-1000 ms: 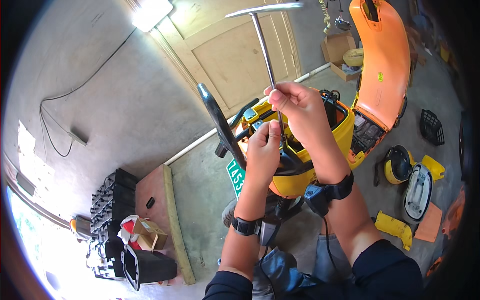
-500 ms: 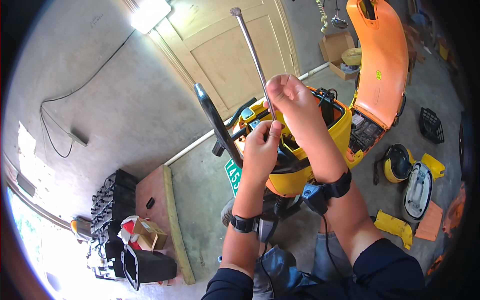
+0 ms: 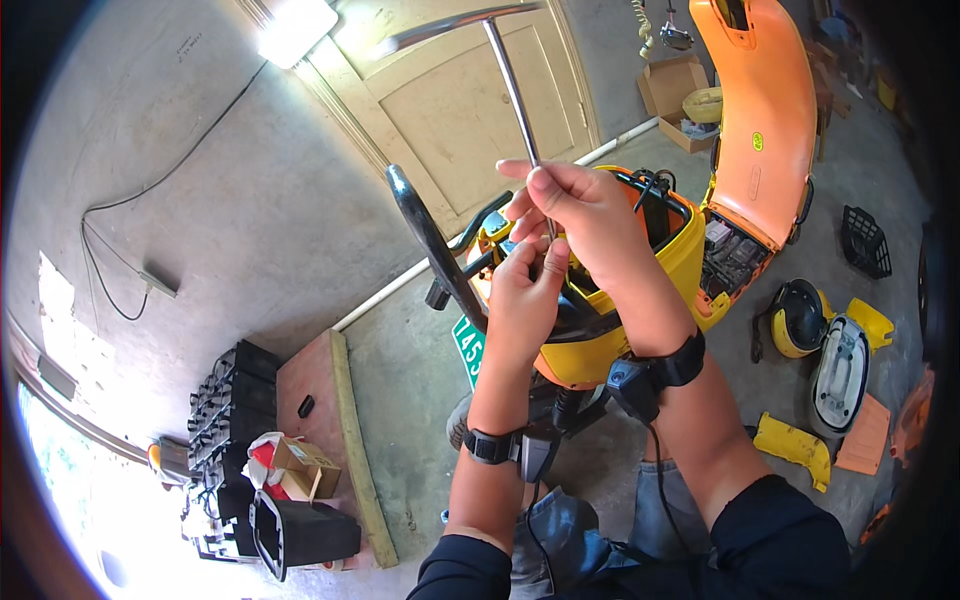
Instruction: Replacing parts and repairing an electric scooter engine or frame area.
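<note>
A metal T-handle wrench (image 3: 512, 90) stands nearly upright, its crossbar at the top and its long shaft running down between my hands. The lower end of the shaft is pinched between the thumb and fingers of my left hand (image 3: 523, 305); the very tip is hidden there. Higher up, my right hand (image 3: 590, 215) has its thumb and forefinger at the shaft, with the other fingers loosely spread beside it. Just beyond both hands is the yellow front of a scooter (image 3: 572, 365), partly stripped, with a black handlebar grip (image 3: 430, 235) rising to the left.
An orange scooter seat section (image 3: 755, 130) stands tilted up at the right. On the floor lie a black basket (image 3: 866, 243), a yellow helmet (image 3: 797, 318) and loose yellow panels (image 3: 790, 450). At the left, black crates (image 3: 235, 390) and an open carton (image 3: 303, 468) stand by a low platform.
The wrench has turned about its shaft: its crossbar was seen end-on and now spreads sideways. My right hand's fingers have opened out from a curl around the shaft. My left hand has hardly moved.
</note>
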Demonstrator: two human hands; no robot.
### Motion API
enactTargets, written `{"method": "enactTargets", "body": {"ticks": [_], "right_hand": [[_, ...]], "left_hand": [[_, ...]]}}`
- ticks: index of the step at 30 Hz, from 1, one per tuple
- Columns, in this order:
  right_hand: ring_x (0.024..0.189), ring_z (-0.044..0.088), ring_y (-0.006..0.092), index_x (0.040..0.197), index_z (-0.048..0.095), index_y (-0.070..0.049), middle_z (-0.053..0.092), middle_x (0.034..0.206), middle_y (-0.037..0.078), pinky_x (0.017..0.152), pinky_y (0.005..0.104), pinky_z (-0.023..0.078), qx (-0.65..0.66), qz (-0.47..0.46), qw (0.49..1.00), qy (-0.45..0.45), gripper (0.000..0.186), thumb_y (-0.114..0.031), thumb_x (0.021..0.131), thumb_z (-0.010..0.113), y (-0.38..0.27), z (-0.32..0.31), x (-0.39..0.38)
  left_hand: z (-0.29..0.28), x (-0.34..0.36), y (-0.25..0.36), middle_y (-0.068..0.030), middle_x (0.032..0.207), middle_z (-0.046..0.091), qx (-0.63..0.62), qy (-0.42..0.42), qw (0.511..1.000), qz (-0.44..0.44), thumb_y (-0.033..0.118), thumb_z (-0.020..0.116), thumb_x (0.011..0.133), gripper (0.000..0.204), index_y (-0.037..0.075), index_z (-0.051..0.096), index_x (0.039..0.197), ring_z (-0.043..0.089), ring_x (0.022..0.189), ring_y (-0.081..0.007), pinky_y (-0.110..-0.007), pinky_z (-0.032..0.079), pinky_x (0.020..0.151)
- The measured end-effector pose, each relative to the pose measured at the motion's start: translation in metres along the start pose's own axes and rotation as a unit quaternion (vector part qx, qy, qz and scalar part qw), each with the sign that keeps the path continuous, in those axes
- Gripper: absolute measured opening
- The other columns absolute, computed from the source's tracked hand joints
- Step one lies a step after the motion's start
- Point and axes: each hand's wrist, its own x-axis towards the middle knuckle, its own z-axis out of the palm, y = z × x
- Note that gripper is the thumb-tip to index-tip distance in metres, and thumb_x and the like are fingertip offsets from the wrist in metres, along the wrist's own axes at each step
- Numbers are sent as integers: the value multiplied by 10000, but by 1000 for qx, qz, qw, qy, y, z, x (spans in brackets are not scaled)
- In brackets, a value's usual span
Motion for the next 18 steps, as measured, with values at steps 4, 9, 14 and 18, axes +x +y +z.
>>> {"method": "enactTargets", "body": {"ticks": [4, 9, 14, 18], "right_hand": [[753, 692, 189, 1196, 515, 41, 691, 908, 131, 696, 266, 538, 79, 23, 997, 8, 422, -293, 956, 610, 4, -4, 4], [765, 640, 127, 1077, 581, 31, 683, 879, 88, 714, 243, 501, -64, -71, 991, 91, 304, -206, 912, 676, 12, 0, 7], [737, 610, 91, 979, 638, 43, 666, 806, 50, 666, 221, 487, -99, -96, 986, 97, 220, -165, 913, 666, 8, -2, 2], [718, 621, 108, 1000, 638, 43, 664, 787, 55, 642, 231, 497, -82, -57, 993, 63, 224, -174, 952, 607, 2, -6, 1]], "left_hand": [[2, -1, 1, -17, 907, 625, -40, 7, 999, -7, 270, 579, 989, 324, -42, 643, 1046, 517, 854, -84, -240, 421, 780], [3, 1, 1, -22, 910, 632, -16, -1, 1000, 13, 214, 576, 984, 282, -54, 639, 1047, 529, 854, -85, -247, 428, 782], [2, -1, 2, -16, 893, 630, -15, 5, 1000, 6, 199, 599, 970, 256, -50, 637, 1018, 527, 830, -83, -240, 428, 762], [2, -1, 3, 1, 853, 597, -16, 4, 1000, -2, 226, 613, 967, 277, -48, 628, 1006, 505, 807, -80, -239, 421, 744]]}}
